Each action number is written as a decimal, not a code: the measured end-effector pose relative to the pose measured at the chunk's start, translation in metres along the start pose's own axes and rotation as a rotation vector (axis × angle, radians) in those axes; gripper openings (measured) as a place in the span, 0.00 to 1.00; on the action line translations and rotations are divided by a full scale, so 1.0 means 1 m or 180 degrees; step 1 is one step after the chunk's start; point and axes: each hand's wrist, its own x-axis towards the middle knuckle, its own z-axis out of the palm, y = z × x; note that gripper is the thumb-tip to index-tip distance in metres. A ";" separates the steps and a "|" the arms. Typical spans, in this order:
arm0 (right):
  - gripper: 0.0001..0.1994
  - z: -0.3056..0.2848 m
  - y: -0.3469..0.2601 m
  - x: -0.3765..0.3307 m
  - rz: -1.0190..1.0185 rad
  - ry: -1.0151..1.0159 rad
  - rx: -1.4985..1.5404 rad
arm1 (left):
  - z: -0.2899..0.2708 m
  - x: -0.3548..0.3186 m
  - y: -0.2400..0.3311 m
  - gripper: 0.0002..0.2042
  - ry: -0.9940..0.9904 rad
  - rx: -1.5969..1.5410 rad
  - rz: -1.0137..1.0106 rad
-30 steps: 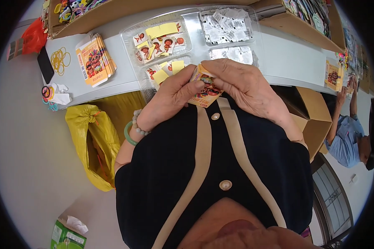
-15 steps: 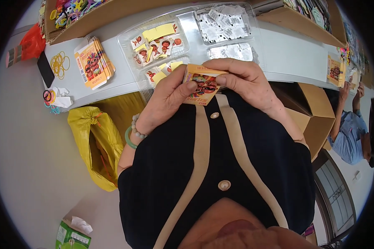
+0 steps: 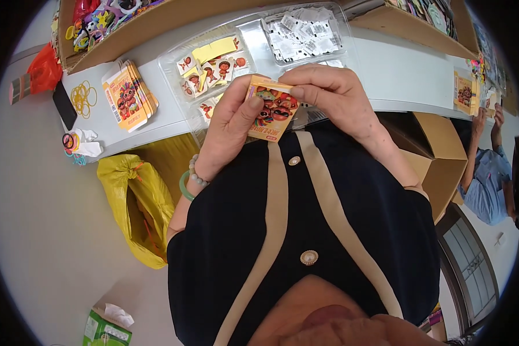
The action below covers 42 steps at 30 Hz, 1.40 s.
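A small orange-yellow card box [image 3: 275, 112] with red cartoon figures on its front is held up before my chest. My left hand [image 3: 233, 115] grips its left side, thumb on the front. My right hand [image 3: 328, 97] pinches the upper right corner at the top edge, where a flap seems folded over; the fingers behind are hidden. Beyond my hands lies a clear plastic tray [image 3: 166, 64] of cartoon cards [image 3: 214, 70] and yellow slips. Beside it, a clear tray holds small white printed packets [image 3: 305, 36].
At left lie flat orange cartons [image 3: 128, 98], rubber bands [image 3: 83, 99] and a dark phone [image 3: 64, 106]. A cardboard box [image 3: 106, 43] of colourful trinkets stands behind. A yellow bag [image 3: 134, 202] sits below the table edge. At far right another person's hands [image 3: 488, 118] handle something.
The box, in both hands, has shifted slightly left and up and turned more upright. My right thumb has moved up to the box's top corner. The top flap looks more closed.
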 end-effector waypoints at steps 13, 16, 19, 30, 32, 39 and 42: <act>0.10 0.018 0.003 0.006 -0.0168 0.0581 0.0044 | 0.006 0.010 -0.002 0.17 0.0214 -0.0080 0.0230; 0.12 0.019 0.007 0.006 -0.0417 0.0415 -0.0038 | 0.004 0.010 -0.006 0.16 0.0356 -0.0424 0.0147; 0.14 0.017 0.017 0.001 -0.0594 0.0322 -0.0247 | 0.002 0.011 -0.010 0.16 0.0436 -0.0965 0.0019; 0.10 0.023 0.008 0.002 0.0130 0.0770 0.0535 | 0.009 0.010 0.001 0.24 0.0602 -0.0611 0.0312; 0.10 0.024 0.006 0.003 0.0002 0.0734 0.0488 | 0.005 0.009 -0.001 0.24 0.0573 -0.0754 0.0248; 0.13 0.018 0.002 0.007 -0.0396 0.0407 -0.0149 | 0.007 0.012 -0.003 0.21 0.0837 -0.0917 0.0345; 0.13 0.015 0.004 0.012 -0.0573 0.0358 -0.0295 | 0.013 0.014 0.001 0.15 0.0868 -0.0498 0.0456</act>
